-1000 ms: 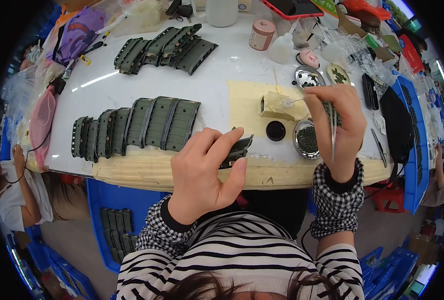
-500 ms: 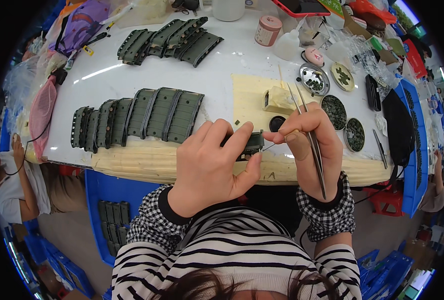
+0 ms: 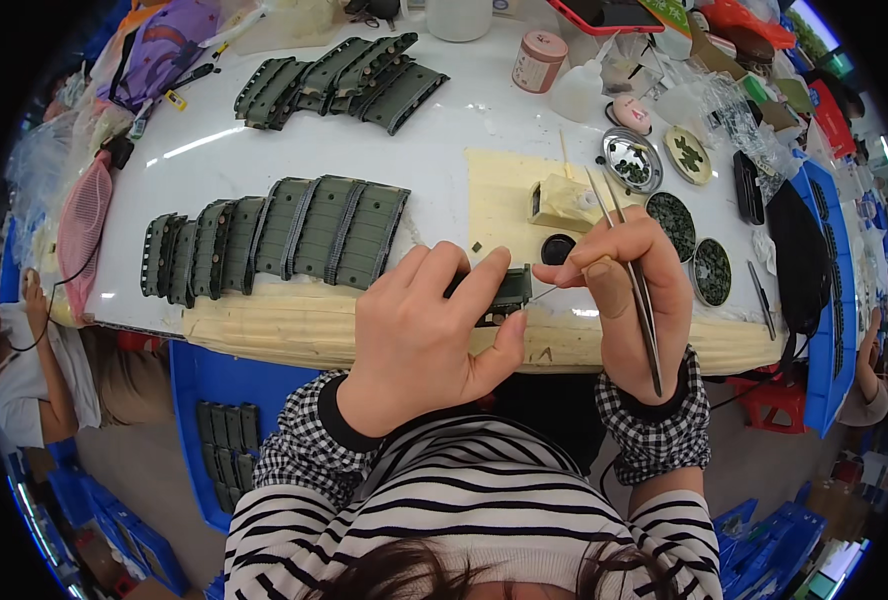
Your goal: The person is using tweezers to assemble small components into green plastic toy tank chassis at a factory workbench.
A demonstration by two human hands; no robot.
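Note:
Near the front edge of the table, my left hand [image 3: 424, 330] is closed on a dark green plastic casing [image 3: 511, 287]; its right end sticks out past my fingers. My right hand [image 3: 629, 300] is closed round metal tweezers [image 3: 645, 330], whose tips point up and away from the casing. Between its thumb and fingertips is also a thin needle-like tool [image 3: 543, 294], reaching to the casing's right end. What its tip touches is too small to tell. A small green piece [image 3: 477, 246] lies beyond my left hand on a yellow sheet [image 3: 494, 190].
A row of green casings [image 3: 304, 230] lies at left, with a stack [image 3: 344, 80] behind. Round tins of small green parts [image 3: 711, 272] and a pen-like tool [image 3: 761, 298] sit at right. A taped block [image 3: 561, 203] and black cap [image 3: 558, 248] stand beyond my hands. A blue tray [image 3: 196, 375] is below left.
Both hands have shifted very slightly to the right, with the casing and the tweezers. The grip of each hand stays the same.

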